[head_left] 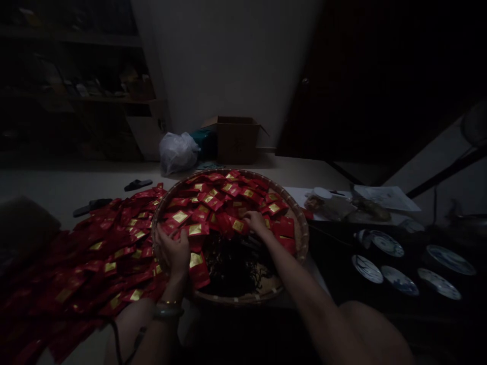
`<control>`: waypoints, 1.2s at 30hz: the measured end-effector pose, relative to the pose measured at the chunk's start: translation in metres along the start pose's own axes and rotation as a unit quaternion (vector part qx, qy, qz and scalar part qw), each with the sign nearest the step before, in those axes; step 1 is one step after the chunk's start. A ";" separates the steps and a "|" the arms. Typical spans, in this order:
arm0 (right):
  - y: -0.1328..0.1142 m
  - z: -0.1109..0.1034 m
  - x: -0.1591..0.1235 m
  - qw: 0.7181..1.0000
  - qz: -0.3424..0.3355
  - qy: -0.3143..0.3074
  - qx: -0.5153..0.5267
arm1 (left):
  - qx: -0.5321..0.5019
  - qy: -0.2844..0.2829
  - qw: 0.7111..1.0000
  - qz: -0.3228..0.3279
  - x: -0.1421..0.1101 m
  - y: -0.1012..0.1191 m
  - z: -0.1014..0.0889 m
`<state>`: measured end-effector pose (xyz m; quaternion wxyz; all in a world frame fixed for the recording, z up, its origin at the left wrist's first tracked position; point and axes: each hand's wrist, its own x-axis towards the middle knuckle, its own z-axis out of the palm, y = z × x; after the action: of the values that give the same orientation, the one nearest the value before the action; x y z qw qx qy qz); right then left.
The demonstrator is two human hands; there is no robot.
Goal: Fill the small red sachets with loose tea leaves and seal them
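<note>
A round woven bamboo tray (302,223) sits before me, heaped with small red packets (211,200) bearing gold labels. Dark, loose, strand-like bits (232,263) cover its near part. At the tray's left rim is my left hand (175,251), thumb and fingers apart over the packets there; whether it grips one is unclear. My right hand (256,223) reaches in from the right, its fingers closed at the edge of a red packet (238,225) near the middle. The dim light hides its fingertips in part.
Many more red packets (110,248) lie piled on the floor at left, near dark slippers (137,184). Behind the tray stand a white plastic bag (178,152) and an open cardboard box (236,142). Blue-and-white dishes (399,280) rest on a dark table at right.
</note>
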<state>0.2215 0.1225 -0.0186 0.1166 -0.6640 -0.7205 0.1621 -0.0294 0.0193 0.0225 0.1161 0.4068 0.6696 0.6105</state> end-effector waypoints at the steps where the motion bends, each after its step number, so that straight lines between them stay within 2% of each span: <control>1: 0.001 0.001 -0.001 1.000 -0.001 0.000 0.002 | -0.001 0.010 1.000 -0.005 -0.003 0.002 0.001; 3: 0.000 0.006 -0.003 1.000 -0.003 -0.005 0.005 | -0.009 -0.002 1.000 0.014 -0.009 0.004 0.005; 8: -0.009 0.020 -0.005 1.000 0.015 -0.013 0.018 | -0.016 -0.165 0.974 0.157 -0.019 0.005 0.011; 11: -0.012 0.014 -0.006 0.998 0.022 0.018 0.049 | -0.009 -0.187 0.967 0.174 -0.020 0.003 0.011; 15: -0.015 -0.008 -0.010 0.989 0.018 0.096 0.111 | -0.005 -0.196 0.972 0.130 -0.020 0.002 0.011; 18: -0.028 -0.010 -0.025 0.978 -0.002 0.129 0.165 | -0.047 -0.227 0.971 0.049 -0.023 0.005 0.014; 21: -0.050 0.009 -0.056 0.962 -0.053 0.102 0.246 | -0.141 -0.279 0.949 -0.043 -0.027 0.011 0.016; 23: -0.063 0.023 -0.078 0.909 -0.131 0.062 0.391 | -0.175 -0.311 0.932 -0.066 -0.029 0.015 0.016; 25: -0.072 0.026 -0.092 0.894 -0.160 0.052 0.416 | -0.175 -0.332 0.925 -0.060 -0.028 0.017 0.013; 26: -0.076 0.024 -0.096 0.900 -0.168 0.069 0.395 | -0.167 -0.338 0.924 -0.054 -0.028 0.017 0.012; 29: -0.085 0.004 -0.092 0.922 -0.216 0.176 0.270 | -0.142 -0.360 0.921 -0.042 -0.027 0.016 0.009; 31: -0.090 -0.009 -0.085 0.917 -0.276 0.221 0.184 | -0.125 -0.371 0.920 -0.031 -0.027 0.015 0.008; 33: -0.095 -0.015 -0.078 0.908 -0.321 0.237 0.123 | -0.117 -0.373 0.920 -0.020 -0.028 0.014 0.008; 36: -0.097 -0.014 -0.075 0.895 -0.339 0.273 0.094 | -0.119 -0.374 0.920 -0.012 -0.028 0.011 0.010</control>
<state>0.1443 0.0429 0.0351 0.4183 -0.3839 -0.8231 -0.0083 -0.0010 0.0065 0.0204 0.4132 0.5805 0.5045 0.4877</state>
